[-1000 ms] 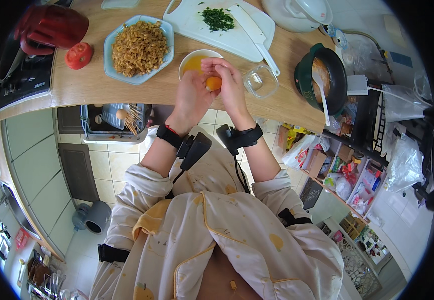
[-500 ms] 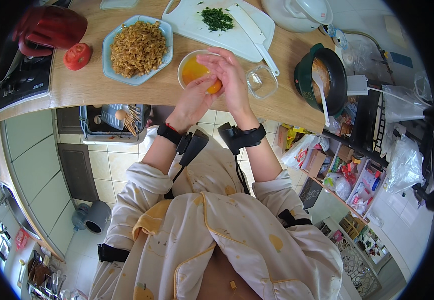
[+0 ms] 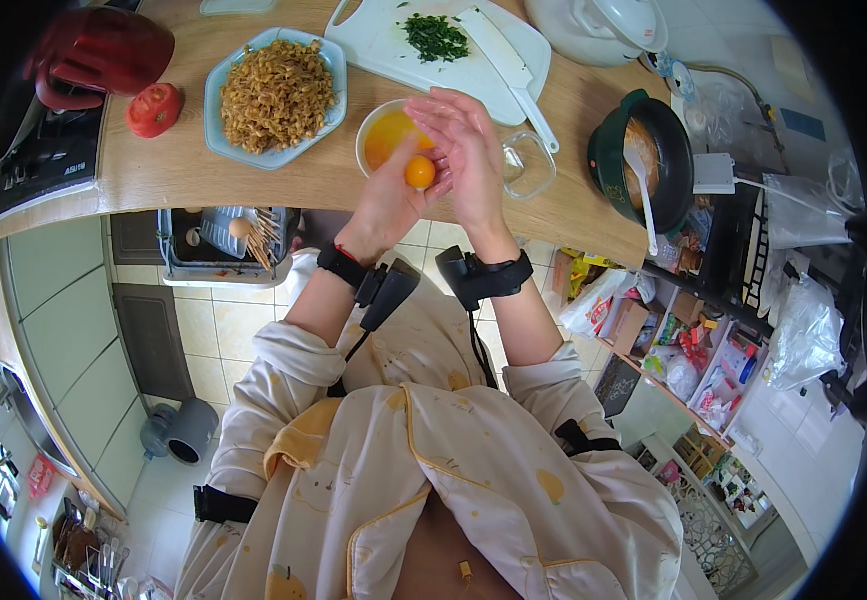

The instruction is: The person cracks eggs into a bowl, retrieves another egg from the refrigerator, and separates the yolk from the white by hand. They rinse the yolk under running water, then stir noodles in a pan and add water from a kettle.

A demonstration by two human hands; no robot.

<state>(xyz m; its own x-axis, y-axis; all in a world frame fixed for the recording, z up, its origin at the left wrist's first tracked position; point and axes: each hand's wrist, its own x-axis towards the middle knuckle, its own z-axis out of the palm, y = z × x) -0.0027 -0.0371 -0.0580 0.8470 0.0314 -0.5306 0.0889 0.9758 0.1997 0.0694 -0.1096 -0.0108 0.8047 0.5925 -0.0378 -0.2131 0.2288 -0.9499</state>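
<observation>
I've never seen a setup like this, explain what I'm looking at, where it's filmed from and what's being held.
There's no machine arm: these are a person's own left hand and right hand, with black devices strapped at the wrists. One wide camera worn on the head looks down, so straight edges bend near the rim. An egg yolk sits between the cupped hands, beside a bowl containing yellow egg. The counter also has a tomato, a plate of brown food, a white board with chopped greens and a knife, a glass dish, and a pot with a spoon.
</observation>
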